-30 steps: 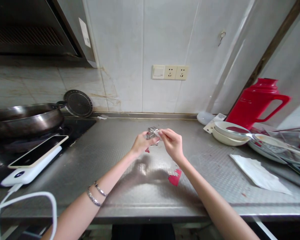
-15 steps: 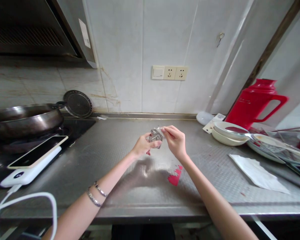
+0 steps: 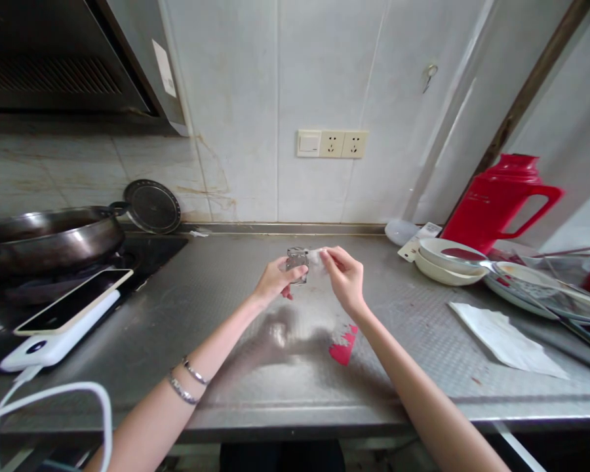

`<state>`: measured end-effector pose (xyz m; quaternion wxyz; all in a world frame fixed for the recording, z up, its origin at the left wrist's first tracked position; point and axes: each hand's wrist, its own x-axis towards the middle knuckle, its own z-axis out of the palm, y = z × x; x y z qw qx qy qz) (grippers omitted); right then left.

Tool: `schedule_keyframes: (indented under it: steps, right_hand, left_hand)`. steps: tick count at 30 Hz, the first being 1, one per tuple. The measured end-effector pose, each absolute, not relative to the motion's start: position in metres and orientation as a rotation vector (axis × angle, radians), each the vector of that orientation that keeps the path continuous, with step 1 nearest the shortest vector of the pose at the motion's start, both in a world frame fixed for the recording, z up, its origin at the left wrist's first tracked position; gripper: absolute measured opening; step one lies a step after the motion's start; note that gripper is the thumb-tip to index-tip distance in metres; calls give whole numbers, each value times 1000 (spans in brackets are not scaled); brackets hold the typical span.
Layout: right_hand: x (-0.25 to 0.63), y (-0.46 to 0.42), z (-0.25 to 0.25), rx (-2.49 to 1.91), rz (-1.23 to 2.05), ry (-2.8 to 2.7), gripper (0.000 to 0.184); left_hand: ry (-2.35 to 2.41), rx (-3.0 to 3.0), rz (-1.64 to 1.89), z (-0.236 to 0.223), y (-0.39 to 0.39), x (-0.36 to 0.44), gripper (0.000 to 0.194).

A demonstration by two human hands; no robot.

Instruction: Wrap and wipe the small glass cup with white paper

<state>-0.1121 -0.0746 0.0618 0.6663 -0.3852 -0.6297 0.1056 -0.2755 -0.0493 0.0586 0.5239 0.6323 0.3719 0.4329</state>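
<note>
My left hand [image 3: 274, 280] is closed around a small clear glass jar [image 3: 296, 263], held above the steel counter [image 3: 216, 308]. My right hand [image 3: 345, 279] is just to the right of it, with its fingertips pinched on a small whitish piece [image 3: 316, 256] beside the jar's mouth. I cannot tell what the piece is. Two thin bracelets [image 3: 187, 379] circle my left wrist. A torn red scrap [image 3: 343, 347] lies on the counter under my right wrist.
A dark wok [image 3: 44, 236] sits on the stove at the left, with a phone [image 3: 73, 301] on a white power bank [image 3: 54, 337] and its cable [image 3: 44, 400]. At the right stand a red thermos jug [image 3: 496, 200], stacked plates [image 3: 447, 261] and a white napkin [image 3: 506, 339].
The jar has turned from tilted to more upright in my left hand. My right fingertips have pulled slightly away from its top with the whitish piece.
</note>
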Motion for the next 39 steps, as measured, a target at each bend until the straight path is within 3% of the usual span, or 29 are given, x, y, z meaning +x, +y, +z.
schedule_keyframes:
  steps: [14, 19, 28, 32, 39]
  right_hand:
    - [-101, -50, 47, -997, 778, -932, 35]
    - [-105, -58, 50, -1001, 1102, -1124, 56]
    - [-111, -59, 37, -1020, 722, -1780, 88]
    - [-111, -59, 33, -1014, 635, -1882, 87]
    - [-113, -66, 42, -1098, 795, -1771, 78]
  left_hand:
    - [889, 1393, 864, 57, -54, -275, 64]
    - [978, 1340, 808, 55, -52, -275, 67]
    - [1022, 1275, 772, 49, -49, -276, 62]
    - [976, 1258, 726, 47, -46, -278, 63]
    - [700, 1585, 535, 45, -32, -302, 101]
